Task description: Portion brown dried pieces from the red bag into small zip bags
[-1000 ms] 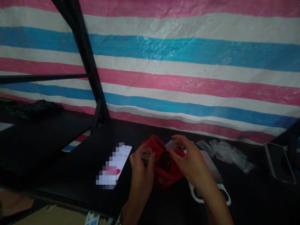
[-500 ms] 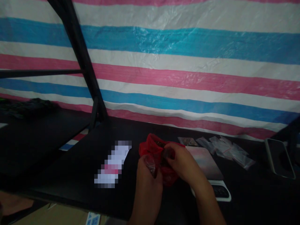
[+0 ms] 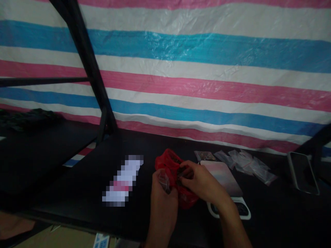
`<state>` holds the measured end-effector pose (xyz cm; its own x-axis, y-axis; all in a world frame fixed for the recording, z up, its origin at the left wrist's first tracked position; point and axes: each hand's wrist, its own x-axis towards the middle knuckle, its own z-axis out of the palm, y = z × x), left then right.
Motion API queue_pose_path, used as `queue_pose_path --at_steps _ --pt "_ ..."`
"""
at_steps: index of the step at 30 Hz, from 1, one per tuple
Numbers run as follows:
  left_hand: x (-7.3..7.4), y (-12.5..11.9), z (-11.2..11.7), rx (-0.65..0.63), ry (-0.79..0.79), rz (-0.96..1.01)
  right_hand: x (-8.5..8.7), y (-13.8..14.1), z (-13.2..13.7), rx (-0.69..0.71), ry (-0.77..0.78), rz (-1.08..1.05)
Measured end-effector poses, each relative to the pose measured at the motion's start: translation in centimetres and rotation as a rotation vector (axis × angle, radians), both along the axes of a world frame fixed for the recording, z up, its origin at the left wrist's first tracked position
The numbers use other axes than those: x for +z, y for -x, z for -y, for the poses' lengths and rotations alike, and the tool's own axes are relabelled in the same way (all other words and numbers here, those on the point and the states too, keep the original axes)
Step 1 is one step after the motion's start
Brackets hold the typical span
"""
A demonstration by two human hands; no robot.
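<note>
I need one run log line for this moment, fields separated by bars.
left hand: holds small clear container | right hand: fingers in red plastic bag | beside: scale, clear zip bags | surface: black table

Two bare hands and forearms in view, entering from the bottom edge. Left hand [image 3: 162, 193] bare: no glove, ring or watch visible. Right hand [image 3: 204, 182] same, with no wristband showing. Both forearms uncovered to the frame edge, no sleeve in view. Lighting is dim and the frame is soft, so nails and finer marks cannot be made out.
</note>
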<state>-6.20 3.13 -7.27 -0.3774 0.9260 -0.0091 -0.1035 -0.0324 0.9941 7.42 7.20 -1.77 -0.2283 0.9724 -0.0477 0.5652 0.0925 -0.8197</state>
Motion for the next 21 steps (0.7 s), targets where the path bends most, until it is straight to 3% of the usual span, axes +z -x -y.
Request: queue_pose_path --at_steps 12,21 --pt "1.0 -1.4 -0.3 0.047 0.078 0.114 -1.0 0.5 -1.6 -0.039 -0.005 -0.088" --pt "1.7 -1.1 0.3 -0.011 0.086 0.026 -0.7 -2.0 -0.8 0.027 0.083 -0.195"
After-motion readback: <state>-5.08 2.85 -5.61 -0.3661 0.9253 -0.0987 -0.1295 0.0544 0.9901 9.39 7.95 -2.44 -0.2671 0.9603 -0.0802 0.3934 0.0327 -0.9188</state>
